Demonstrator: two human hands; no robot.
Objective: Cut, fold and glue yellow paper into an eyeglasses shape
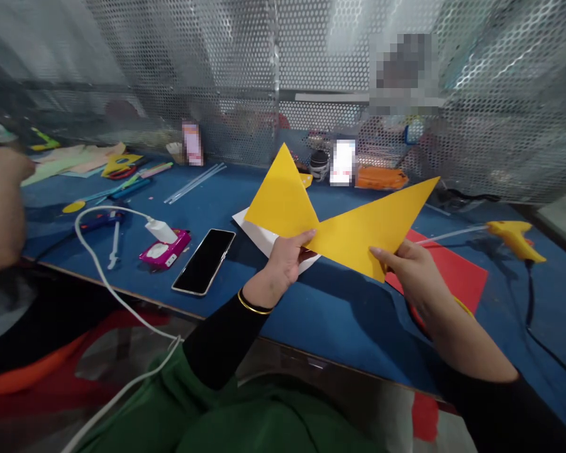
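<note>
Stiff, bright-yellow paper held up above the blue-topped bench, between both hands. Outline: a pointed triangle on the left, a longer pointed wing on the right, the two meeting at a narrow notch. One folded sheet or two pieces: cannot tell.

Left hand: grip pinching the paper close under the notch, thumb on the near face. Right hand: grip pinching the lower edge of the right wing, thumb in front, fingers mostly hidden behind.

Step in hand, as I judge it: holding and shaping, or lining up, the yellow paper. No tool in either hand.

Beneath the left part, a white paper sheet lies on the bench, partly covered from view. By the right hand, a flat red paper sheet. Farther right, a yellow glue gun with a clear stick in its back, well apart from the paper.

Next move, my reading: calls for a steady left pinch at the notch, light right fingers, and edges matched before any pressing, since a stray crease would likely show.
</note>
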